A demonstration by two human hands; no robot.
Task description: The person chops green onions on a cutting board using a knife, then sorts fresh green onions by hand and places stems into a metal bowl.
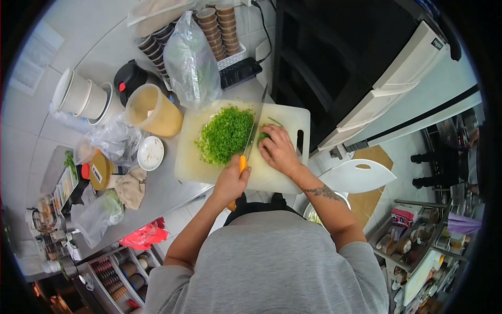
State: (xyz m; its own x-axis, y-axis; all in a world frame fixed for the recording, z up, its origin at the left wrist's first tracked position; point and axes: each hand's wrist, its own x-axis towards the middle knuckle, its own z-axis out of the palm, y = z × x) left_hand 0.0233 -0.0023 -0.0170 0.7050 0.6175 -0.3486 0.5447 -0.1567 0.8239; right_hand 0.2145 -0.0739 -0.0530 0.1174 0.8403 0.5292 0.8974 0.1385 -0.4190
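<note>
My left hand (231,181) is wrapped round the yellow handle of a kitchen knife (254,128), whose long blade points away from me across a white cutting board (285,180). To the left of the blade lies a large heap of finely chopped green onions (225,134). On the blade's right side, my right hand (278,150) presses curled fingers onto a small bunch of uncut green onions (263,137), mostly hidden under the fingers. One loose green stalk (275,121) rests above that hand.
Left of the board stand a plastic tub (154,111) of yellowish liquid, a small white dish (150,153) and a crumpled cloth (130,187). Behind it are a clear plastic bag (192,63) and a phone (241,73). A dark-fronted appliance (324,63) borders the right.
</note>
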